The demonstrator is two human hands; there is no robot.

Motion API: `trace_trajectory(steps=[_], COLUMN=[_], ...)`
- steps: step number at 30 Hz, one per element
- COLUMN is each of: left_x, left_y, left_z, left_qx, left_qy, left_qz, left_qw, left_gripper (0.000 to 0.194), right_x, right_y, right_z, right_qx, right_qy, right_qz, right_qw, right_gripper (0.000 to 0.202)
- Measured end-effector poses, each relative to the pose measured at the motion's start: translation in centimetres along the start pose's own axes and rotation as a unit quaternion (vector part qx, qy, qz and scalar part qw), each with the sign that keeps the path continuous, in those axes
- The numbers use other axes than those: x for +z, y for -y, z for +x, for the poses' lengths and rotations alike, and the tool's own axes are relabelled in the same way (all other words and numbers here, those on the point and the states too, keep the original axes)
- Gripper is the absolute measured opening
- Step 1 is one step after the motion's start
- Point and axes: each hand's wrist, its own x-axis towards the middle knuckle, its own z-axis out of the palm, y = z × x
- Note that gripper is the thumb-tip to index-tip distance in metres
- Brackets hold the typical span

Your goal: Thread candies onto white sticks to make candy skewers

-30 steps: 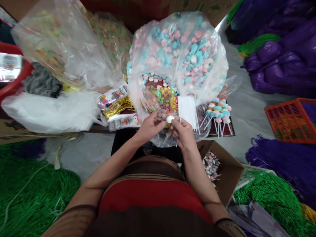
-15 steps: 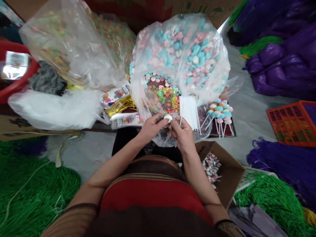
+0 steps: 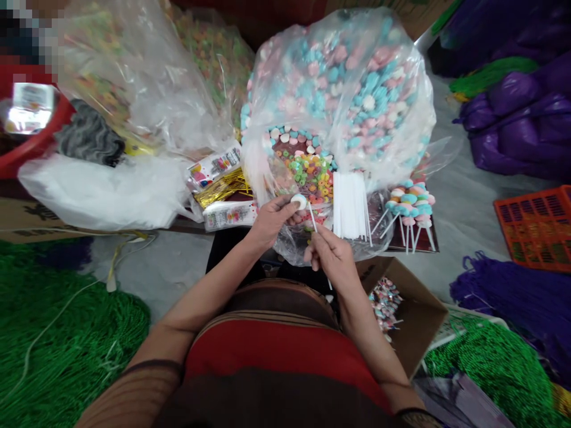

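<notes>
My left hand [image 3: 275,220] pinches a round white candy [image 3: 298,202] in front of an open bag. A thin white stick [image 3: 313,217] is held in my right hand [image 3: 331,252], its upper end close beside the candy; whether they touch I cannot tell. Small coloured ring candies [image 3: 312,175] lie just beyond my hands. To their right is a stack of white sticks [image 3: 350,205]. Farther right, finished-looking skewers of blue, pink and white candies [image 3: 410,202] rest on the table's right end.
Large clear bags hold pastel candies [image 3: 321,77] and ring candies [image 3: 218,59]. Gold ties [image 3: 223,189] lie left of my hands. A cardboard box [image 3: 417,315] with wrapped pieces stands at lower right. An orange crate [image 3: 533,229] is on the floor at right.
My right hand has moved down and toward me, away from my left hand, so the stick now shows between them. The view has shifted slightly.
</notes>
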Motion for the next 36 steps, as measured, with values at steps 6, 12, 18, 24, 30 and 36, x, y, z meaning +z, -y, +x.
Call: trace_trajectory(steps=[6,12,18,24,30,36], left_x=[-0.3,-0.4,-0.7,-0.8,-1.1,-1.7], left_y=[0.5,1.0,0.8,0.4,1.0,0.7], left_z=[0.5,0.8,0.3,-0.4,-0.1,0.7], left_qx=[0.001,0.057,0.115,0.166,0.170,0.174], left_qy=[0.013,-0.007,-0.010,0.005,-0.004,-0.050], left_qz=[-0.011,0.030,0.193,0.318,0.282,0.262], left_qw=[1.000,0.998,0.974,0.934,0.944,0.948], left_gripper=[0.047,0.037,0.024,0.010,0.020,0.021], right_x=[0.1,0.2,0.0,0.6,1.1,0.2], right_y=[0.4,0.5,0.7,0.1,-0.2,-0.4], right_z=[0.6,0.8,0.6,0.7,0.9,0.4], right_qx=[-0.032,-0.021,0.014,0.054,0.066,0.072], right_qy=[-0.007,-0.010,-0.020,-0.024,-0.022,0.030], right_qz=[-0.059,-0.064,-0.045,0.014,0.052,0.034], right_qw=[0.998,0.998,0.999,0.998,0.996,0.996], right_gripper=[0.037,0.038,0.039,0.042,0.048,0.047])
